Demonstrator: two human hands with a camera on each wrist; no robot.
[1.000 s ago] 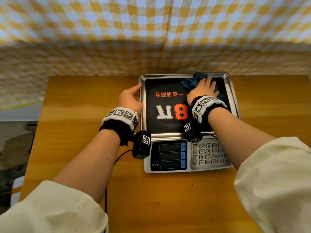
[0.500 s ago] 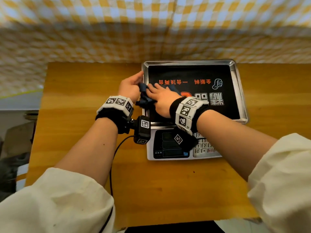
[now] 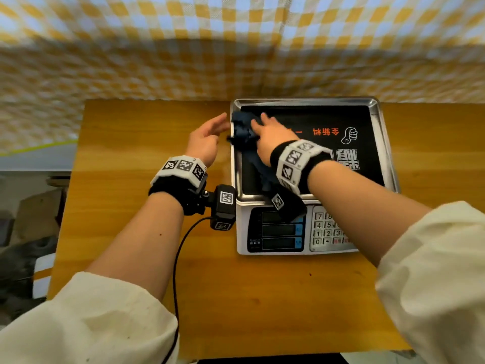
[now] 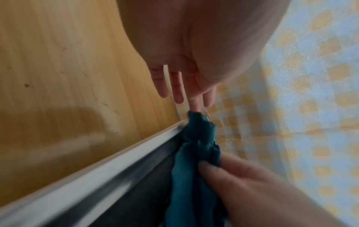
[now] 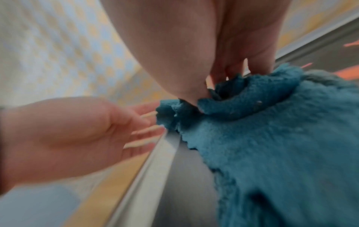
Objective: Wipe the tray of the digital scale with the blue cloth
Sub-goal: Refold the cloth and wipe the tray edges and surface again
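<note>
Blue cloth (image 3: 245, 127): bunched, teal, fluffy pile; lies at the tray's far-left corner, its long axis running along the left rim toward the person. Near end hidden under the right wrist; both wrist views are motion-blurred.
Right hand (image 3: 270, 135): on top of the cloth, fingers curled into its folds, grasping it.
Tray (image 3: 380, 143): steel rim, black printed liner with orange and white characters, partly covered by the forearm.
Left hand (image 3: 206, 139): released, fingers straight, just beside the tray's left rim, holding nothing.
Digital scale (image 3: 275, 232): keypad cut off by the right arm.
Wooden table (image 3: 131, 143) beneath.
</note>
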